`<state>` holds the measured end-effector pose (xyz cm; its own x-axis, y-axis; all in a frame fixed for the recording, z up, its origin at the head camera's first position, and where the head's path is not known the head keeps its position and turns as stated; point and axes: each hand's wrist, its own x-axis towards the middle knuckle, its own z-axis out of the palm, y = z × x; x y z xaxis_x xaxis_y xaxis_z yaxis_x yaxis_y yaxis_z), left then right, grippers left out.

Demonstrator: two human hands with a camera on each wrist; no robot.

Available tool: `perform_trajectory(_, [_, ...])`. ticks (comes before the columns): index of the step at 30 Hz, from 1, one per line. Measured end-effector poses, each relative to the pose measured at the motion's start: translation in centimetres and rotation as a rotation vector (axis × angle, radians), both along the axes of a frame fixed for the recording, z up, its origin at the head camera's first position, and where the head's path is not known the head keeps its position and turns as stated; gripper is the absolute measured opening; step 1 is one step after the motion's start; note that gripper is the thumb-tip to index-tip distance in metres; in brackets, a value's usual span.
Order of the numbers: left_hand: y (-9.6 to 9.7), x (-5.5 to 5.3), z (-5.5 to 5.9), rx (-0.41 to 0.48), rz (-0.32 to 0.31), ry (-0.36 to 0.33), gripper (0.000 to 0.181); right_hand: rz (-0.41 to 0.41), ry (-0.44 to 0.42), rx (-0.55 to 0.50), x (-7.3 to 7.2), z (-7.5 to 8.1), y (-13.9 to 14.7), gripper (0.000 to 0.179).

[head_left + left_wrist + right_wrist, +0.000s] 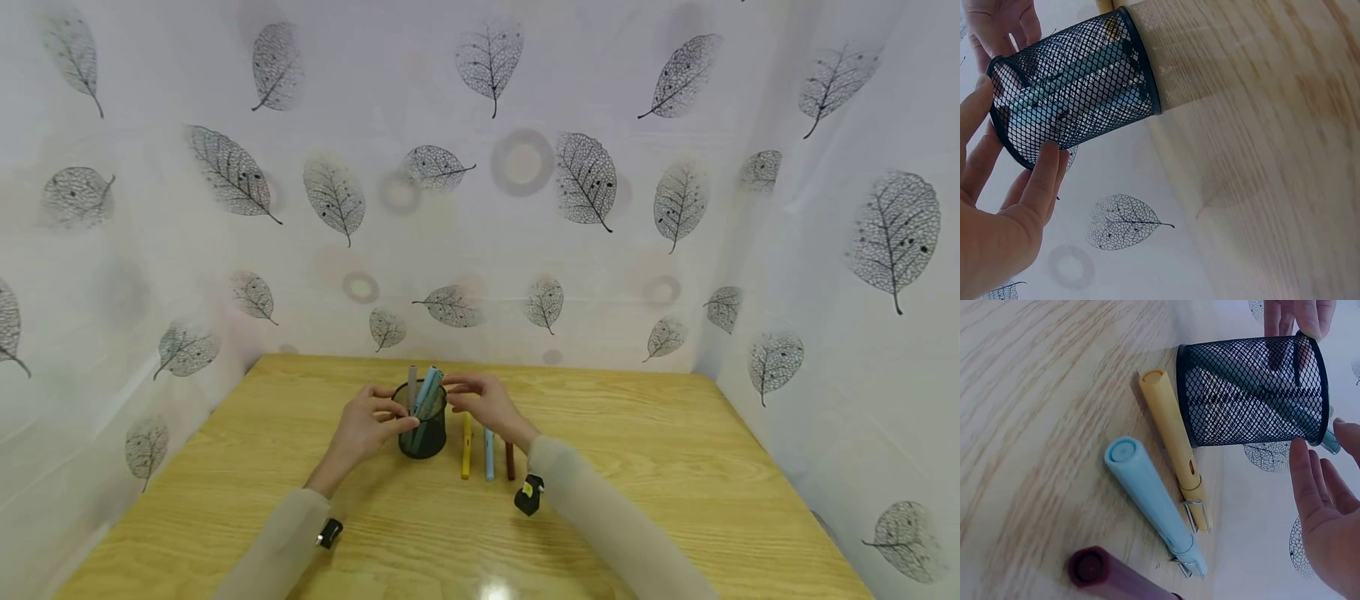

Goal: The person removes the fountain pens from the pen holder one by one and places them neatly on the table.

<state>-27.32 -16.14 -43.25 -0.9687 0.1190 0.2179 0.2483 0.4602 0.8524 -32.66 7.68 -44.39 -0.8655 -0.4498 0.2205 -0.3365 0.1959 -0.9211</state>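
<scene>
A black mesh pen holder (423,440) stands upright on the table with several pens in it, among them a light blue pen (424,390) and a mauve pen (412,383). My left hand (367,427) holds the holder's rim from the left, thumb on the near side. On the right side, my right hand (487,403) has its fingers extended at the rim beside the pen tops, pinching nothing. In the right wrist view, a teal pen (1330,441) pokes out near its thumb. The holder's mesh partly hides the pens inside.
Right of the holder, a yellow pen (467,450), a pale blue pen (489,457) and a dark red pen (510,461) lie side by side on the wooden table (630,450). A leaf-patterned white curtain (480,233) hangs behind and at both sides.
</scene>
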Motion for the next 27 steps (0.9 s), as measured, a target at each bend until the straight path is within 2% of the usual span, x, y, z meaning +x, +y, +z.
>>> perform_trajectory(6, [0.0, 0.0, 0.0, 0.004, -0.001, -0.004, 0.019, 0.011, 0.039, 0.043, 0.2, 0.3, -0.5, 0.036])
perform_trajectory(16, [0.0, 0.0, 0.0, 0.005, -0.001, 0.003, 0.018, -0.007, 0.027, 0.059, 0.1, 0.5, -1.1, 0.038])
perform_trajectory(27, [0.0, 0.0, -0.1, -0.012, -0.012, 0.034, 0.016, 0.001, 0.052, 0.150, 0.4, 0.9, -1.3, 0.036])
